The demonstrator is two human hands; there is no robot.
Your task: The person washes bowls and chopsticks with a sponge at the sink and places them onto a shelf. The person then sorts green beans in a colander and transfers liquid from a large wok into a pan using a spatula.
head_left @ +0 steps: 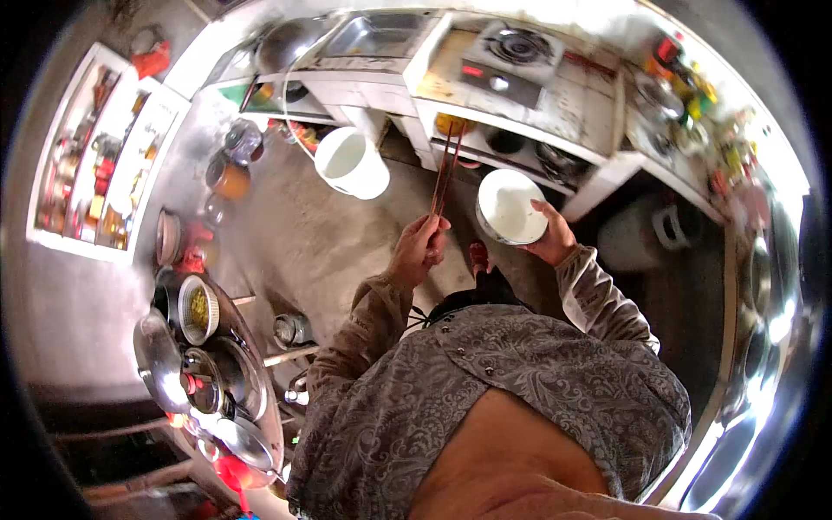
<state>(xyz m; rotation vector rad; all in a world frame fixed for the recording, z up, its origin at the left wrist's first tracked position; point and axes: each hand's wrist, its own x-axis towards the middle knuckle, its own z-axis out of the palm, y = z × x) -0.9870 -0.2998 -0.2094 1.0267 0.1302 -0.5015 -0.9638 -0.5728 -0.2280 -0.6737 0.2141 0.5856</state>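
In the middle of the head view my left hand is closed around a pair of chopsticks, whose tips point up and away from me. My right hand grips the rim and side of a white bowl, thumb over the edge. The bowl is tilted, so its pale inside faces the camera, and it looks empty. A gap of floor separates the chopsticks from the bowl. Both hands are in front of my body at about waist height.
A white bucket stands on the floor ahead. Beyond it runs a counter with a sink and a gas stove. At left, a round table carries pots and a bowl of green food. Bottles crowd the right counter.
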